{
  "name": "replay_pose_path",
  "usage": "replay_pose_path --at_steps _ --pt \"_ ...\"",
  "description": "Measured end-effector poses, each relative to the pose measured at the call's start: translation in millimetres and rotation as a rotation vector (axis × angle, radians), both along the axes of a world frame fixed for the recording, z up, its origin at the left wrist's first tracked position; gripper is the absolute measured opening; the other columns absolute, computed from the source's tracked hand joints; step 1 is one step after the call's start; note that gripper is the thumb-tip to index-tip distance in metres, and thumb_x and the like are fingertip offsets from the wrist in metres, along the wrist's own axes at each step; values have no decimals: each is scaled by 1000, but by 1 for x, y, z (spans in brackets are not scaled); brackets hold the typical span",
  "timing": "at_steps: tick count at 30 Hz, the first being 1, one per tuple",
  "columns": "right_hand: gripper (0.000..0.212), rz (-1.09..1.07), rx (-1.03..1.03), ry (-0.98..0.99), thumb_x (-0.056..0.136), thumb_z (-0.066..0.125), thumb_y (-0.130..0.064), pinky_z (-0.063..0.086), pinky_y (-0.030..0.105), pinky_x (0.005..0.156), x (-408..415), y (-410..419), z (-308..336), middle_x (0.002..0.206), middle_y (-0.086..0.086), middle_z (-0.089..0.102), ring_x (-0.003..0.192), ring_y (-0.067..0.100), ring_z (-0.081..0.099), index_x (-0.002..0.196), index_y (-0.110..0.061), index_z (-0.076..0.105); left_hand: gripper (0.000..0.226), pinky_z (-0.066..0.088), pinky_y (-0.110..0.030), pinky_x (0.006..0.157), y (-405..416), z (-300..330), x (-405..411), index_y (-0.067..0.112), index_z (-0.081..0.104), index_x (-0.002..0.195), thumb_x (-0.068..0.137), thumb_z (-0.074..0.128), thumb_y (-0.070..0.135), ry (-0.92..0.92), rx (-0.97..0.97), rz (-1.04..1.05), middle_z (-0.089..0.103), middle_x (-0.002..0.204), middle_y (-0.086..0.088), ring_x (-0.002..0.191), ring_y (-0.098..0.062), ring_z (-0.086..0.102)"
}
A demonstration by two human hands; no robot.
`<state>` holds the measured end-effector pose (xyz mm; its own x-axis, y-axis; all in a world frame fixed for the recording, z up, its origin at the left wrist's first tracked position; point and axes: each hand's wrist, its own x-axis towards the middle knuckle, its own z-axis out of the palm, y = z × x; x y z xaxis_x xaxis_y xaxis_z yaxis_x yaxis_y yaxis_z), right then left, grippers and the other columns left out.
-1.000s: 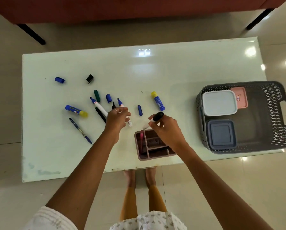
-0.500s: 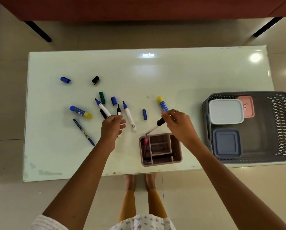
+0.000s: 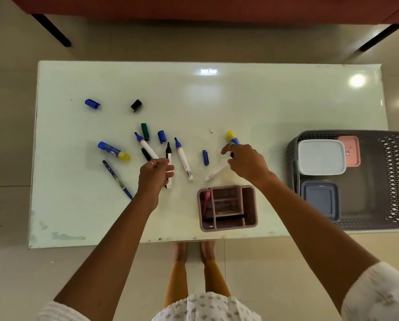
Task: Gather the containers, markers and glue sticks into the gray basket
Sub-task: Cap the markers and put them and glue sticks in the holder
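Beside the pink divided plastic organiser, which stands at the near edge of the pale green glass table, both hands work among scattered pens. The left hand, up and to the left of the organiser, has its grip curled around an uncapped black-tipped white marker, whose tip points away from the person; a second dark pen seems to sit in the same grip, though I cannot tell for sure. The right hand, just above the organiser, pinches a white marker with a black end that slants down toward the organiser, its lower end clear of the rim.

Between the two hands lies a blue-tipped white marker and a small blue cap. Just beyond the right hand lies a blue glue stick with a yellow cap. Left of the left hand rest another blue-tipped white marker, a dark green cap, a blue cap, a second blue and yellow glue stick and a slim blue pen. Farther from the organiser, toward the far left, lie a blue cap and a black cap.

Right of the organiser, the gray perforated plastic basket holds a white-lidded container, a pink container and a gray-blue lidded container. Inside the organiser are a pink pen and a black pen.
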<state>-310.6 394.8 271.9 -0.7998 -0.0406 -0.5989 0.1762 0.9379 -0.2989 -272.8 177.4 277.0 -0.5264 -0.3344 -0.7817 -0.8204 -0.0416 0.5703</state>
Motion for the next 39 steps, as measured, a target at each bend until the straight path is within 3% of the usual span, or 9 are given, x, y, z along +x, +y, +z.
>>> replay_pose_path --at_steps 3,9,12,15,20,25,32,36,39 --pt "46 273 143 -15 93 48 -7 44 29 69 -5 -3 -9 120 5 61 93 25 64 132 -32 48 23 48 -20 64 3 -3 -1 13 63 112 96 47 20 -12 1 -18 68 100 -3 88 -15 65" --pt "31 617 307 24 93 53 -14 47 33 83 -15 -9 -17 117 2 59 103 22 61 122 -22 56 23 50 -22 67 4 -7 -5 14 63 111 96 48 21 2 0 -47 69 94 0 80 -10 65" --pt "29 597 270 44 93 55 -17 49 35 83 -11 1 -5 123 4 54 105 25 59 121 -21 59 24 49 -21 65 3 -5 -6 14 63 113 95 49 23 9 -4 -51 69 97 -1 82 -10 65" --pt "28 514 255 184 92 56 -29 42 38 89 5 21 19 124 7 50 109 28 52 117 -20 63 25 48 -20 64 0 0 -2 12 62 115 96 48 20 15 -14 -49 68 100 -3 85 -13 65" --pt "33 530 222 234 95 47 -42 38 38 90 46 50 65 102 1 70 98 27 63 120 -25 60 25 47 -19 63 -3 11 3 10 63 112 95 46 15 37 -20 -41 67 99 -6 75 -9 63" --pt "31 624 259 235 94 50 -42 37 34 83 76 52 84 103 -6 66 99 21 61 122 -33 60 24 48 -20 65 0 17 12 11 63 111 95 46 16 54 -16 -51 67 96 -4 75 -9 63" --pt "38 644 305 193 87 62 -36 37 36 91 78 16 60 116 1 58 110 22 53 122 -25 56 23 51 -25 74 8 16 22 15 63 111 95 48 20 50 -3 -68 69 96 -3 79 -11 64" --pt "52 665 262 129 81 70 -32 36 39 97 81 -2 49 126 5 53 119 24 48 129 -20 52 24 51 -23 68 10 14 31 14 63 112 96 47 22 51 -31 -92 69 97 -1 82 -11 65" --pt "51 678 246 125 83 69 -29 35 39 97 83 -8 45 128 6 52 120 25 47 130 -18 52 23 51 -23 68 10 14 35 15 63 111 95 48 23 49 -23 -90 69 95 -1 82 -11 65"
